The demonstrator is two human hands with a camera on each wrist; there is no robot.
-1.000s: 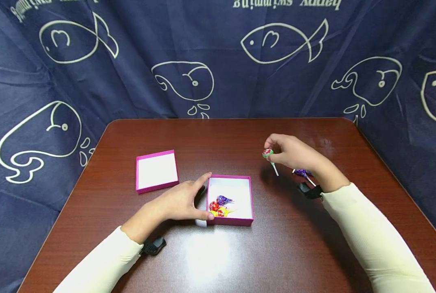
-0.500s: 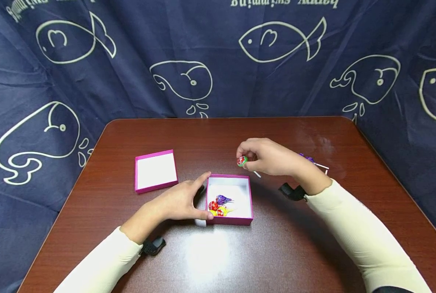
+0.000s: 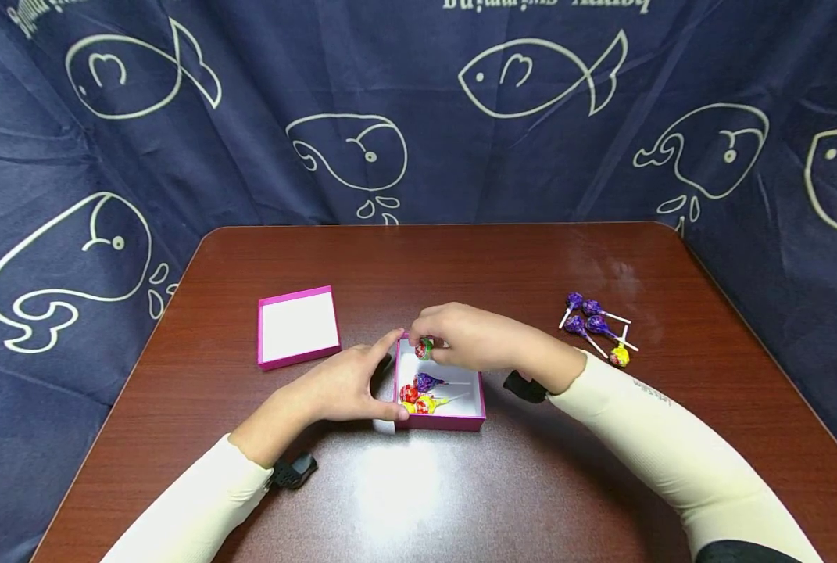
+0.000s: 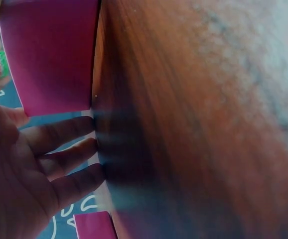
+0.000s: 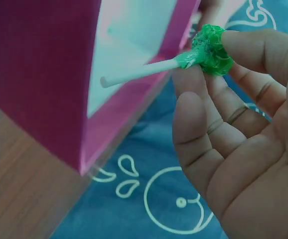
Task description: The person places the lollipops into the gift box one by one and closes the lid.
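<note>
My right hand pinches a lollipop in a green and red wrapper by its candy end, above the back part of a pink box with a white inside. In the right wrist view, the lollipop's white stick points toward the box opening. My left hand rests at the box's left side, thumb at the front corner and index finger at the back one; its other fingers are extended in the left wrist view. Inside the box lie a purple lollipop, a red lollipop and yellow ones.
A pink lid, white inside, lies left of the box. To the right on the brown table are several purple lollipops and a yellow one. A blue curtain hangs behind.
My right hand has carried the green lollipop leftward from the right side of the table to over the box. The lollipops on the right are uncovered. My left hand stays put.
</note>
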